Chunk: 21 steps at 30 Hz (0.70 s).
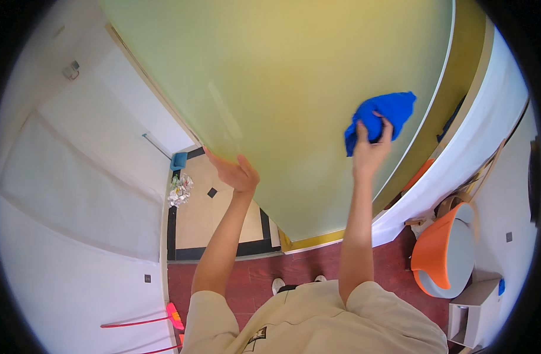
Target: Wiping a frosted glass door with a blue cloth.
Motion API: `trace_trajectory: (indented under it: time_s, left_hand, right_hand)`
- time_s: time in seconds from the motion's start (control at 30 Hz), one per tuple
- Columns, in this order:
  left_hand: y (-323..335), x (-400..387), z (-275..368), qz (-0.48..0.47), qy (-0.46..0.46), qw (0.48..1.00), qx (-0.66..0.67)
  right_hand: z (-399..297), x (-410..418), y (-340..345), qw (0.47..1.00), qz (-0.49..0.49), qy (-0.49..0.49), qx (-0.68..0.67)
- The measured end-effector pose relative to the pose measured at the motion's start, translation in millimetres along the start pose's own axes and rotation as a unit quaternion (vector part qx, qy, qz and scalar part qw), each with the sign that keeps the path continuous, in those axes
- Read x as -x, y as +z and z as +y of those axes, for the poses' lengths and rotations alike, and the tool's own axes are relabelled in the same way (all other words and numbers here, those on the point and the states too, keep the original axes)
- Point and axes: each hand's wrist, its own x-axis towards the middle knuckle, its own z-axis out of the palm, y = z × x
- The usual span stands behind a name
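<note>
A large greenish-yellow panel with a smooth, faintly shiny surface (288,110) fills the upper middle of the view. My right hand (372,150) presses a crumpled blue cloth (387,113) against its right part, fingers and thumb bent around the cloth. Farther left, my left hand (235,172) rests at the panel's left edge with the fingers stretched out and the thumb apart; it holds no loose object.
Left of me a blue dustpan (179,161) and white flowers (180,190) stand by the wall, with a red-handled broom (175,315) lower down. An orange and grey chair (445,252) and a small white cabinet (474,312) are at right, on the dark red floor (253,276).
</note>
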Motion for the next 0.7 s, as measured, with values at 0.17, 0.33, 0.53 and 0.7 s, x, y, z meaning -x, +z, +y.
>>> trace_trajectory:
  time_s: [0.17, 0.33, 0.53, 0.7]
  left_hand:
    - [7, 11, -4, 0.013, -0.035, 0.999, 0.04]
    - [1, 7, -7, 0.001, -0.05, 0.998, 0.05]
    - [-3, -4, 1, 0.003, -0.019, 0.999, 0.043]
    - [2, 2, -5, 0.011, -0.009, 1.0, 0.008]
  right_hand:
    - [-29, 86, 74, 0.975, -0.183, -0.082, 0.098]
    - [-64, 132, 108, 0.938, -0.32, -0.105, -0.077]
    - [0, 60, 46, 0.982, -0.154, -0.079, 0.08]
    - [17, -31, -19, 0.996, 0.041, -0.059, 0.061]
